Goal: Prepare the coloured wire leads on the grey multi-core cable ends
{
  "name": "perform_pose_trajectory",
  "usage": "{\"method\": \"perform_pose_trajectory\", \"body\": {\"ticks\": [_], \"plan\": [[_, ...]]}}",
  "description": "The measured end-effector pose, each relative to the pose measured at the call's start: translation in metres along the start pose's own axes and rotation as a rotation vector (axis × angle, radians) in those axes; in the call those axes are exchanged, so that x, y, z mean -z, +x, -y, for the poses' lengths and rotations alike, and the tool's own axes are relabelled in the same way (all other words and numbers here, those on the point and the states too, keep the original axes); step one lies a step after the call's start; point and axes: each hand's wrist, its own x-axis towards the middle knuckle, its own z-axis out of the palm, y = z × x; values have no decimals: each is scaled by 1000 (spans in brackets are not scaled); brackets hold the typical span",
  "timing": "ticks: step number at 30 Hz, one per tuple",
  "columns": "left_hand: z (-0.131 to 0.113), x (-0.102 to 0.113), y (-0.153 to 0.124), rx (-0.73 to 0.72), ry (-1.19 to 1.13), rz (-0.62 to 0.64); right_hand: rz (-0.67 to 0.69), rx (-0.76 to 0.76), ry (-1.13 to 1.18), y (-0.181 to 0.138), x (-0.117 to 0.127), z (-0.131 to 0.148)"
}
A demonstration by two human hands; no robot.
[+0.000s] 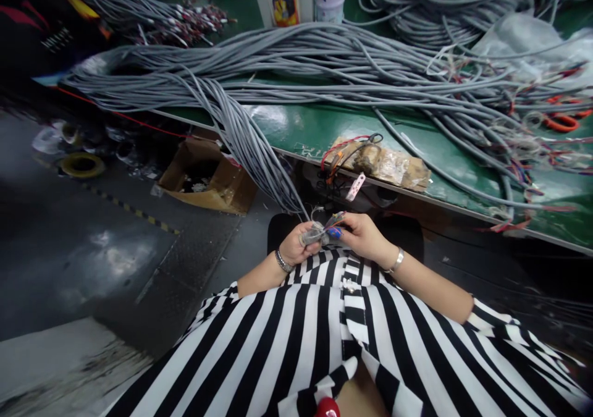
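A bundle of grey cables (262, 151) droops over the table's front edge toward my lap. My left hand (299, 244) is closed around the cable ends, where clear plastic and stripped parts show. Close beside it on the right, my right hand (364, 236) pinches the thin coloured wires (334, 220) that fan out of those ends. Something blue (334, 232) shows at my right fingertips; whether it is a wire or a covering I cannot make out. Both hands are just in front of my body, below the table edge.
Long grey cables (296, 52) lie across the green table (315, 123). Orange-handled scissors (563, 120) rest at the right among loose wire ends. A taped cardboard strip (389, 165) sits at the front edge. An open cardboard box (227, 188) and a yellow tape roll (82, 165) are on the floor.
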Motion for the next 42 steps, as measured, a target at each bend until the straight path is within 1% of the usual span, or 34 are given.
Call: {"method": "perform_pose_trajectory", "body": {"ticks": [2, 3, 5, 7, 9, 10, 12, 15, 17, 19, 21, 23, 27, 32, 34, 37, 39, 40, 42], "plan": [[0, 1, 0, -67, 28, -24, -30, -60, 72, -2, 1, -4], [0, 1, 1, -107, 46, -40, -69, -98, 110, -3, 1, -6], [0, 3, 2, -183, 70, -85, -212, -162, 149, -4, 3, -12], [-1, 6, 4, -252, 80, -160, -373, -200, 134, -6, 5, -16], [-1, 7, 6, -313, 82, -233, -462, -223, 101, -9, 7, -17], [-1, 8, 7, -340, 78, -258, -471, -228, 86, -11, 7, -16], [0, 7, 9, -365, 74, -279, -431, -210, 52, -14, 5, -12], [2, 5, 10, -343, 75, -297, -268, -148, -12, -16, 0, -3], [3, 2, 10, -317, 74, -305, -169, -138, -71, -15, -3, 3], [2, 1, 10, -303, 76, -303, -123, -147, -125, -11, -4, 7], [1, 1, 9, -299, 73, -297, -107, -144, -135, -7, -5, 9], [1, 2, 9, -291, 67, -294, -109, -139, -89, -3, -5, 10], [0, 6, 7, -260, 64, -299, -143, -176, 14, 1, -4, 4], [2, 9, 6, -231, 78, -279, -207, -207, 66, 1, -2, -8], [2, 10, 6, -211, 79, -224, -225, -194, -24, 1, 0, -12], [3, 12, 5, -158, 56, -106, -255, -125, -342, 3, 2, -15], [3, 13, 4, -118, 30, -65, -269, -98, -517, 5, 4, -17], [2, 13, 4, -113, 15, -63, -280, -100, -553, 6, 5, -17], [1, 12, 5, -134, -20, -88, -324, -132, -530, 6, 7, -19]]}}
